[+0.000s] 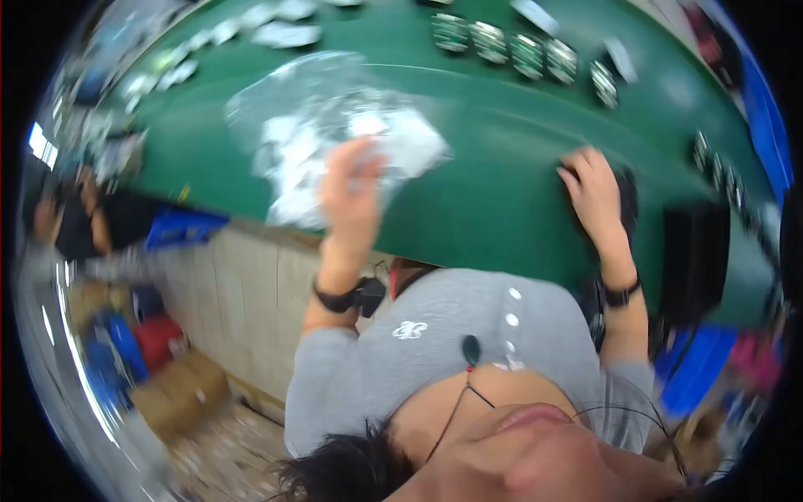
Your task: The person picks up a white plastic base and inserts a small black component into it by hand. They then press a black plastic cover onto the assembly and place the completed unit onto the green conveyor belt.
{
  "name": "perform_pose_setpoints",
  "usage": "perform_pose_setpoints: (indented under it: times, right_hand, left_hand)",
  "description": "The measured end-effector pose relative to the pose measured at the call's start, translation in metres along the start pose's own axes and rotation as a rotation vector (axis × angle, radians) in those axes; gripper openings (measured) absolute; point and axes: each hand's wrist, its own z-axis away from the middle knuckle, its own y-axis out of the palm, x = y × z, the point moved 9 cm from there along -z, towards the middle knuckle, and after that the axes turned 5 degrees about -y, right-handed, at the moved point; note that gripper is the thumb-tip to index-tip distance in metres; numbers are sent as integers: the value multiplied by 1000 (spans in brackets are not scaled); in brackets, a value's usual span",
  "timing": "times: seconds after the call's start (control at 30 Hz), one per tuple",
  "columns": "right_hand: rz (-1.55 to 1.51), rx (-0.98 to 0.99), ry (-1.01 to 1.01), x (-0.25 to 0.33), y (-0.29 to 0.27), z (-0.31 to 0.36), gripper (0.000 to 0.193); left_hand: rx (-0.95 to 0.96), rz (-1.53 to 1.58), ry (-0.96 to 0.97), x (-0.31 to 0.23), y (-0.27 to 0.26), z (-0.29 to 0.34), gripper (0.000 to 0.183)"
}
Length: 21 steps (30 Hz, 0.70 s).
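Observation:
My left hand (351,197) is over a heap of clear plastic bags (293,171) with white pieces among them, on the green table (493,167). Motion smears its fingers, so I cannot make out whether they pinch any of the plastic. To the right, my right hand (592,188) rests on the tabletop with its fingers loosely bent, thumb apart, and nothing visible in them. A black object (627,197) lies right beside that hand, partly hidden by it.
Several shiny green-and-silver pieces (527,55) stand in a row at the far right, near white slips (619,60). White packets (286,34) line the far left. A black box (694,259) sits at the right. Another person's arm (99,222) shows at the left.

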Motion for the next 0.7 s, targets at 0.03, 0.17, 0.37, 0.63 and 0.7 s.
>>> perform_pose_setpoints:
  times: [0.03, 0.17, 0.37, 0.63, 0.7]
  right_hand:
    - [32, 14, -42, 6, 8, 0, 13]
    - [193, 152, -106, 15, 35, 2, 8]
    - [269, 261, -147, 21, 34, 4, 11]
    - [197, 180, -61, 14, 24, 11, 12]
    - [200, 178, -18, 9, 22, 13, 11]
  left_hand:
    - [57, 85, -47, -7, 12, 3, 31]
    - [194, 65, 168, -23, 51, 24, 37]
    - [355, 98, 252, -26, 95, 52, 21]
    - [443, 171, 248, -22, 125, 59, 11]
    - [468, 176, 257, -24, 132, 62, 10]
